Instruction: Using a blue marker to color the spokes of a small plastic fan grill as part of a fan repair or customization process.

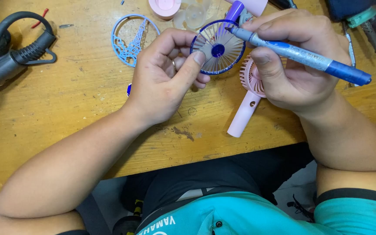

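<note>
Both bare forearms reach up from the lower edge of the view and angle inward, so the two hands meet near the top centre; the left forearm runs on a long diagonal from the lower left corner, its wrist held straight; the left hand [164, 80] shows its back to the camera, its fingers curled in, the thumb stretched out to the right and pressed flat against the fingertips in a pinch; a ring sits on one finger; the right forearm rises more steeply from the lower right; the right hand [290, 58] is bent over at the wrist, fingers folded down, thumb tucked under them in a writing grip.
</note>
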